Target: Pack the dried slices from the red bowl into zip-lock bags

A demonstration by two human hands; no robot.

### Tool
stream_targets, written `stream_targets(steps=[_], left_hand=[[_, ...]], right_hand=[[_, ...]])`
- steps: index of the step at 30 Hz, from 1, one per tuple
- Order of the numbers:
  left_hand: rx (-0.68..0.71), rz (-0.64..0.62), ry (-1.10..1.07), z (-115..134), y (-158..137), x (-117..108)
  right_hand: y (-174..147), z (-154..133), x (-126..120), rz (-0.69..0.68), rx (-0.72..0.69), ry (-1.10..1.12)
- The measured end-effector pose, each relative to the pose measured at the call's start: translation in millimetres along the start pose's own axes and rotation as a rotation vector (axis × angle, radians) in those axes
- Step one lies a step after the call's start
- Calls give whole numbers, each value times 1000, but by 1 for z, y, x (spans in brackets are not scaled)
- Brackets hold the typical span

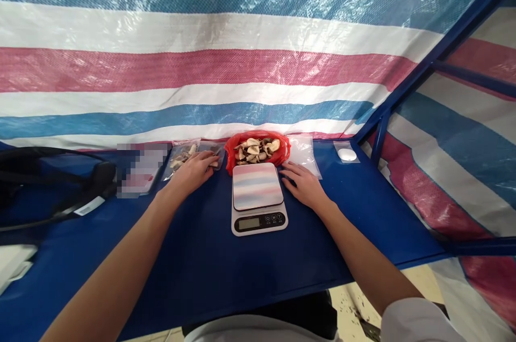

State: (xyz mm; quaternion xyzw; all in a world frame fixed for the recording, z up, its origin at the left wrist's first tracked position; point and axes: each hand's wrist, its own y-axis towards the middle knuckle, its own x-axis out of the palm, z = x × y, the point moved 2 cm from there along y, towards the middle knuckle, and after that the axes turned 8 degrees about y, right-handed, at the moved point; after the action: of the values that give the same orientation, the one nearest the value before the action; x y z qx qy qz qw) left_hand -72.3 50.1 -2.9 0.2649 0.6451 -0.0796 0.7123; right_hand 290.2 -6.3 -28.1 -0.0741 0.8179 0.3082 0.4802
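A white kitchen scale (260, 199) with a shiny square plate lies in front of me; its plate bears nothing and its small display (249, 223) shows no digits I can read. Behind it an open red plastic bag (229, 162) holds pale, dried slices that look like mushroom. My left hand (195, 170) rests with fingers extended on clear zip bags (177, 162) that contain similar slices. To the right of the scale, my right hand (302, 183) lies with fingers spread, beside and partly over a stack of clear plastic bags (304, 151).
A small clear packet with a white oval object (346, 155) lies at the back right. On the left are a pixelated flat item (141, 170), a black strapped device (88, 186) and a white box (14, 264). Striped sheeting (201, 70) and a blue frame (403, 89) enclose the blue table (201, 272).
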Motion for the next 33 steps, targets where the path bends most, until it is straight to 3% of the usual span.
stream_targets(steps=[7,16,20,26,33], left_hand=[[-78,177,-148,7,-4,-2],[-387,443,-411,25,-14,-33],[-502,530,-696,43,-20,-48],[-483,552,-1219,84,-12,-52],[-525,472,-1678,113,-6,-32]], right_hand=[[0,-1,0,-1,-6,-1],[0,-9,-12,170,-48,98],[6,-23,-21,229,-68,153],[28,-57,-28,264,-78,365],[59,-67,0,342,123,880]])
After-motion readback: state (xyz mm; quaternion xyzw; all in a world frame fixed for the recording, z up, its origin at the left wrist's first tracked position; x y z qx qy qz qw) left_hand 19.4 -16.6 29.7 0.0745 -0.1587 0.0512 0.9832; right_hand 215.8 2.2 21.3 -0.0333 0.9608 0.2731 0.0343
